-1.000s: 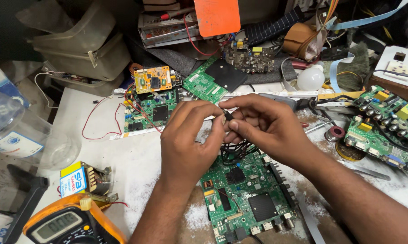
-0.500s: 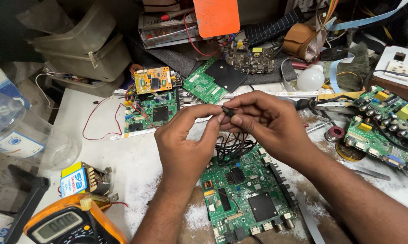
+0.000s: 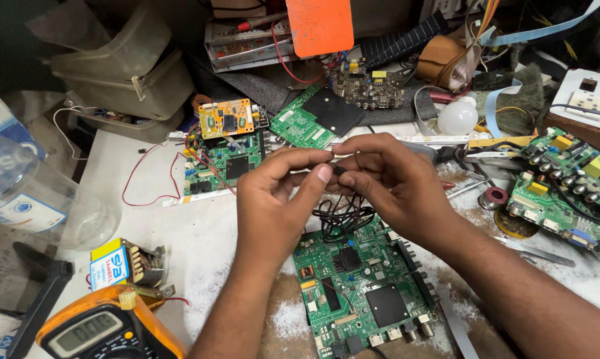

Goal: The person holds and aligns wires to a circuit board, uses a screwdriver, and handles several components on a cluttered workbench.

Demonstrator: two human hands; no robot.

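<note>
My left hand (image 3: 281,199) and my right hand (image 3: 388,183) meet above the bench, fingertips together. Both pinch the ends of a thin black wire (image 3: 343,214), which hangs in loops down onto a green circuit board (image 3: 360,286) lying below the hands. The point where the fingertips meet is partly hidden by the fingers.
More green circuit boards lie at the back (image 3: 223,163) and far right (image 3: 569,179). An orange multimeter (image 3: 107,329) and a small transformer (image 3: 124,266) sit at the front left, a clear plastic bottle (image 3: 27,193) at the left. A white bulb (image 3: 457,116) and solder roll (image 3: 494,197) are behind.
Both hands have shifted slightly while working the wire ends between the fingertips; the wire loops hang a little lower over the board.
</note>
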